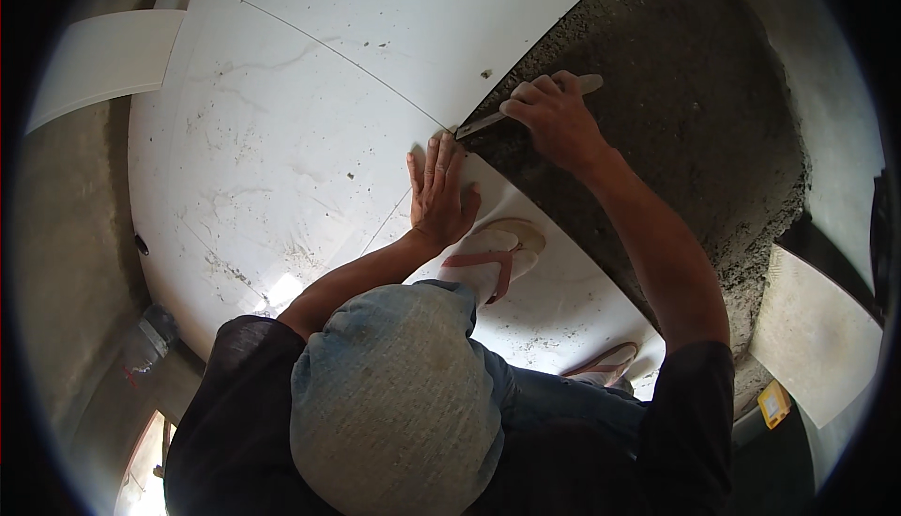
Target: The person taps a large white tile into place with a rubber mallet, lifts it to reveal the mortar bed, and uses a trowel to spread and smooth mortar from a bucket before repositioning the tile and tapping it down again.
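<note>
My left hand (439, 192) lies flat on the white floor tiles (282, 103), fingers stretched out and slightly apart, close to where the tile corners meet. In my right hand (554, 117) is a narrow-bladed hand tool (483, 124) with a pale handle; its exact kind cannot be made out. The fingers wrap round it, and the blade tip touches the tile corner beside my left fingertips. Dark, rough mortar (676, 93) lies under and to the right of my right hand, bordering the tile edges.
Sandalled feet (493, 258) stand on a tile below my hands, with a denim-covered knee (394, 403) nearer. A loose pale panel (815, 333) leans at the right by a yellow object (774, 404). Another panel (108, 61) stands at the left wall. Crumbs dot the tiles.
</note>
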The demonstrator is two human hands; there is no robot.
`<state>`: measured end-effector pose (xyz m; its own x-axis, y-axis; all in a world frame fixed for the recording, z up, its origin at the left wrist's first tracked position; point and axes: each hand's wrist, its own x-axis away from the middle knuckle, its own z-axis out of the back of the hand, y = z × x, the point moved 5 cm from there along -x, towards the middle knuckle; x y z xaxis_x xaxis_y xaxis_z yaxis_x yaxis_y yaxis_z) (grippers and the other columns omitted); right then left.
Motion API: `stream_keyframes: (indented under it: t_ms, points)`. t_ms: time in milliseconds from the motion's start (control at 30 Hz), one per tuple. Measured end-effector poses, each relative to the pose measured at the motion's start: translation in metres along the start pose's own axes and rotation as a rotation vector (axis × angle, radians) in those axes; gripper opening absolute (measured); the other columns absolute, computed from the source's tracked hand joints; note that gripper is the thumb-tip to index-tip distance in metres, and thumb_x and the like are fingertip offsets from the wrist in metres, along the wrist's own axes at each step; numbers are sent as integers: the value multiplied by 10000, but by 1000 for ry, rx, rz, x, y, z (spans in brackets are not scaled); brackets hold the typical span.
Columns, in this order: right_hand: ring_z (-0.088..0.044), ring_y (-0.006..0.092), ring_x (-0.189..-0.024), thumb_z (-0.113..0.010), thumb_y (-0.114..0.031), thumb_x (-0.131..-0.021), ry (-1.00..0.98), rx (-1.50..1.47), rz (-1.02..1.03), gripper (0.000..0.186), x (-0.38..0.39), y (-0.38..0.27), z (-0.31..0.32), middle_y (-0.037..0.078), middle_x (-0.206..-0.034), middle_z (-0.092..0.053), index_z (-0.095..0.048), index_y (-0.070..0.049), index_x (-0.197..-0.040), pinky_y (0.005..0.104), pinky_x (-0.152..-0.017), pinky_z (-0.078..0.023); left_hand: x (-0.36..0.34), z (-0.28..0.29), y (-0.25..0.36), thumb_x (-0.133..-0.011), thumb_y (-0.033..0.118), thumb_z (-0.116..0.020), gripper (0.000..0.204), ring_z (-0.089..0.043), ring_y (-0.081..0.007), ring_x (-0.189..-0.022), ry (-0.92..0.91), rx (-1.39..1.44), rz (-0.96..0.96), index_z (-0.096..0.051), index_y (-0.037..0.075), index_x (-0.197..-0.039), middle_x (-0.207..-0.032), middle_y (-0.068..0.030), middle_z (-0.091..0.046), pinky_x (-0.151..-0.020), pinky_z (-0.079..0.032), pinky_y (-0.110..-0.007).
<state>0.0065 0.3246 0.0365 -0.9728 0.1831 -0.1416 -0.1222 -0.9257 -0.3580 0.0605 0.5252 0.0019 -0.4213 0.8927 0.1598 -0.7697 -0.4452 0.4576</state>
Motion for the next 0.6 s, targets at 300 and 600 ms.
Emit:
stream_keyframes:
  t_ms: [300, 600]
  points:
    - [-543, 192, -1083, -553, -95, -842, -103, -28, 60, 197, -4, 6, -2, -9, -1019, -613, -676, -200, -953, 533, -1051, -302, 9, -8, 35, -833, 310, -584, 819, -90, -490, -1416, 15, 173, -144, -202, -83, -1442, -1506, -318, -156, -1124, -32, -630]
    - [-529, 161, -1092, -601, -131, -837, -112, 7, 61, 170, -11, 0, -10, -55, -1011, -598, -685, -216, -958, 546, -1084, -275, 20, -9, 55, -808, 211, -635, 624, -221, -421, -1407, -234, 436, -389, -418, 25, -1362, -1491, -233, -277, -1146, -204, -542]
